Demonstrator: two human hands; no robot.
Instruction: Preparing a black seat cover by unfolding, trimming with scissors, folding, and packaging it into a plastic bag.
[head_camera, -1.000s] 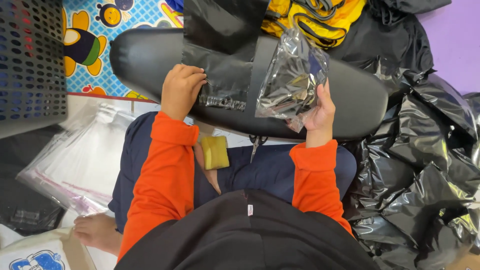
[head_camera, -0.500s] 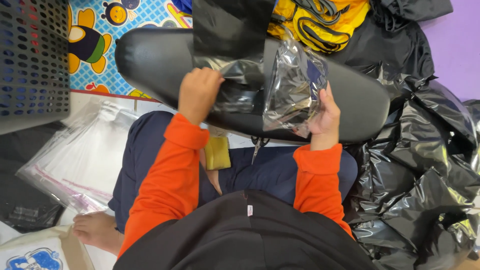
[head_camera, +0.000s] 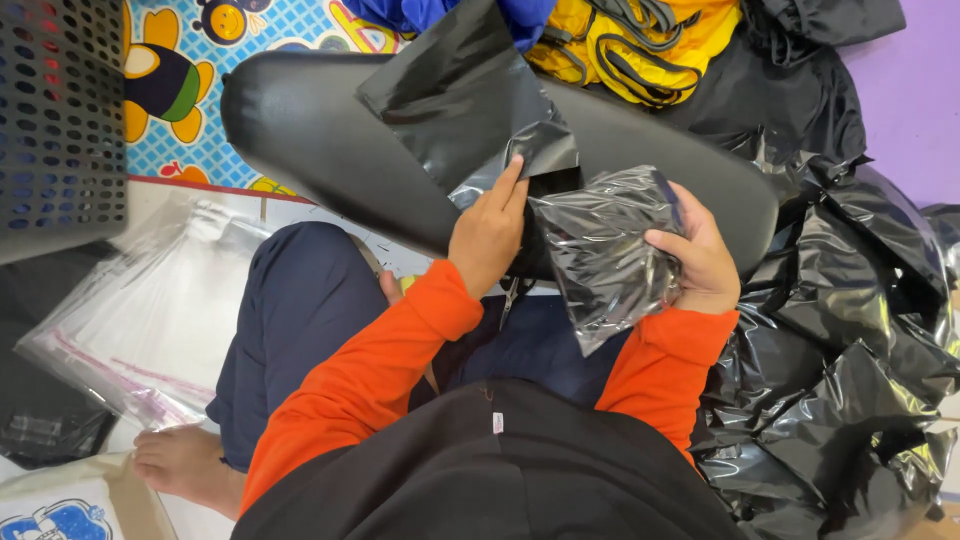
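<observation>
Both hands (head_camera: 600, 245) grip a glossy black plastic bag (head_camera: 605, 250); contents hidden.

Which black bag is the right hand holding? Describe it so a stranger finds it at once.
Start at the long black padded board across the lap. At its right end, the right hand grips a small crinkled black plastic bag. Unlike the loose bags heaped at right, it is packed full and glossy.
</observation>
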